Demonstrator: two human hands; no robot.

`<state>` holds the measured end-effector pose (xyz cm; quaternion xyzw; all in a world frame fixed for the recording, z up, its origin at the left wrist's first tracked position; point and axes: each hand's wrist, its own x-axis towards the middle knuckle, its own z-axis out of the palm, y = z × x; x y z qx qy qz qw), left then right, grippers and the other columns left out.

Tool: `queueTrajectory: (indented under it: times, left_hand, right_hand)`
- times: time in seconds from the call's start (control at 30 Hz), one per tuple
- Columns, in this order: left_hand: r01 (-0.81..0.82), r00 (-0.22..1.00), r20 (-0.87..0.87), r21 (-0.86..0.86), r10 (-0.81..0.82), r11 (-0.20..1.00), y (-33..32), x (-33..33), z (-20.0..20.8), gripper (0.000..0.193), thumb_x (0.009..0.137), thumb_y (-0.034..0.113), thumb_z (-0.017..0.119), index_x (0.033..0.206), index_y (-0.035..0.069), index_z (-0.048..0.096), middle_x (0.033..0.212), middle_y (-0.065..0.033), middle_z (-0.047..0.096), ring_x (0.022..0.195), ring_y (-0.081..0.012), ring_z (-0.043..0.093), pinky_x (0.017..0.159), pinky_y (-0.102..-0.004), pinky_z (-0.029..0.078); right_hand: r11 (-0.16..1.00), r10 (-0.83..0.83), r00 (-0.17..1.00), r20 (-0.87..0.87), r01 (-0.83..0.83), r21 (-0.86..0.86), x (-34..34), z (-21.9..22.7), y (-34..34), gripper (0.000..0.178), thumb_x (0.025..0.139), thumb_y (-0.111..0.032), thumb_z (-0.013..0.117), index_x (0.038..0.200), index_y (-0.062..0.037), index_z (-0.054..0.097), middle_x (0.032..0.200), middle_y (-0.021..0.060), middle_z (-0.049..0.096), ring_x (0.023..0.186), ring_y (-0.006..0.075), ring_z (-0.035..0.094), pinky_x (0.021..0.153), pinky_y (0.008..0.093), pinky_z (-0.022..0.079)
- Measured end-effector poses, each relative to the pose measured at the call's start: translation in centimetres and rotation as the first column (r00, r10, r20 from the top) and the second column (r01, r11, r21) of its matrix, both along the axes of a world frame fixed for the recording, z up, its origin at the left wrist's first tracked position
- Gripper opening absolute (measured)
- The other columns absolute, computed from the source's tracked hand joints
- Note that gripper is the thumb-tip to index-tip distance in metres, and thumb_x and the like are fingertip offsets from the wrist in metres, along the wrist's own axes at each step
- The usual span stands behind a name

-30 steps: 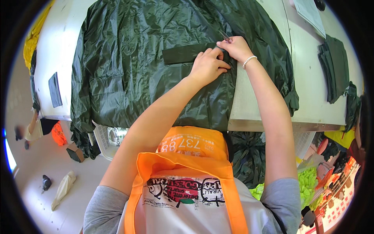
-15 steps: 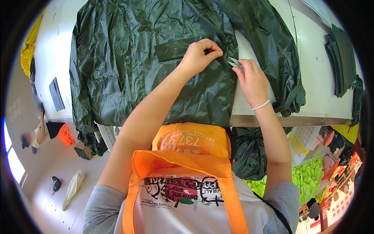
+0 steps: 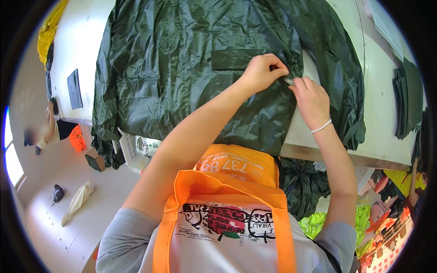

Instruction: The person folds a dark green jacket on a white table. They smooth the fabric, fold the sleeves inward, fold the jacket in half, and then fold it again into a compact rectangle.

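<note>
Closer together than half a second ago, the left hand (image 3: 266, 73) and right hand (image 3: 312, 101) now nearly meet at the right side of the dark green jacket (image 3: 182, 86), and the snips (image 3: 289, 81) have come up to the left fingertips. Right thumb and fingers grasp the snips, of which just a pale sliver shows. Left thumb and forefinger are pinched together; I cannot tell whether cloth or thread lies between them. Spread across the table (image 3: 298, 136), the jacket hangs over its near edge, a pocket flap (image 3: 230, 59) just beside the left hand. One folded dark cloth (image 3: 75, 88) lies near the table's left edge, a folded dark stack (image 3: 406, 98) near its right edge
</note>
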<state>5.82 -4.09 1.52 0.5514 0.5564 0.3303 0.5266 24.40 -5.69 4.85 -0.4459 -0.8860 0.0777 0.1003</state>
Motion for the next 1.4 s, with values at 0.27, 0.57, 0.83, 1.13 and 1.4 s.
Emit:
queueTrajectory:
  times: [0.27, 0.57, 0.83, 1.13, 1.4]
  left_hand:
    - [0.156, 0.982, -0.154, 0.32, -0.111, 0.935, -8.0, -5.4, 6.0, 0.011, 0.074, 0.006, 0.072, 0.072, 0.004, 0.061, 0.077, -0.0074, 0.061, 0.077, -0.0237, 0.06, 0.07, -0.0337, 0.048]
    - [-0.363, 0.757, -0.647, -0.303, 0.089, 0.881, -28.4, -18.8, 9.3, 0.026, 0.081, 0.02, 0.071, 0.068, 0.001, 0.058, 0.06, -0.002, 0.056, 0.056, -0.0072, 0.048, 0.053, -0.0239, 0.037]
    - [0.103, 0.987, -0.129, 0.067, -0.094, 0.992, -14.5, 0.2, 12.6, 0.044, 0.08, 0.015, 0.071, 0.119, 0.003, 0.057, 0.104, -0.008, 0.064, 0.098, -0.0152, 0.058, 0.087, -0.0303, 0.045]
    - [0.077, 0.644, 0.752, -0.248, 0.142, 0.966, -14.1, 2.5, 12.5, 0.053, 0.078, -0.01, 0.057, 0.126, 0.004, 0.042, 0.119, -0.0043, 0.055, 0.109, -0.0145, 0.054, 0.092, -0.0306, 0.045]
    - [0.0, 0.789, 0.613, -0.065, 0.04, 0.998, -14.8, 0.5, 11.4, 0.051, 0.076, -0.009, 0.055, 0.124, 0.004, 0.044, 0.114, -0.0042, 0.056, 0.105, -0.013, 0.055, 0.089, -0.0285, 0.045]
  right_hand:
    - [0.918, -0.373, 0.9, -0.227, 0.323, -0.231, 3.3, 2.8, -0.9, 0.039, 0.08, -0.024, 0.072, 0.111, -0.0057, 0.057, 0.096, 0.0084, 0.061, 0.088, 0.0248, 0.061, 0.069, 0.0341, 0.05]
    - [0.373, -0.928, 0.264, -0.263, 0.666, -0.647, 23.6, -0.4, -8.9, 0.046, 0.08, -0.032, 0.074, 0.107, 0.0027, 0.059, 0.084, 0.0042, 0.06, 0.06, 0.0085, 0.048, 0.054, 0.0251, 0.04]
    - [0.704, -0.679, 0.295, -0.672, 0.519, -0.484, 10.0, 8.0, -10.5, 0.019, 0.081, -0.011, 0.073, 0.091, 0.0002, 0.062, 0.077, -0.0027, 0.059, 0.062, 0.0019, 0.046, 0.057, 0.0177, 0.039]
    - [0.74, -0.673, 0.063, -0.737, 0.043, -0.672, 4.7, 11.4, -15.1, 0.029, 0.089, -0.014, 0.064, 0.114, -0.0008, 0.062, 0.071, -0.008, 0.054, 0.06, -0.0002, 0.042, 0.053, 0.0153, 0.032]
    - [0.697, -0.7, 0.177, -0.692, -0.042, -0.716, 3.3, 11.2, -14.8, 0.007, 0.085, -0.004, 0.065, 0.088, 0.0018, 0.065, 0.068, -0.0072, 0.052, 0.061, 0.0007, 0.04, 0.054, 0.0185, 0.032]
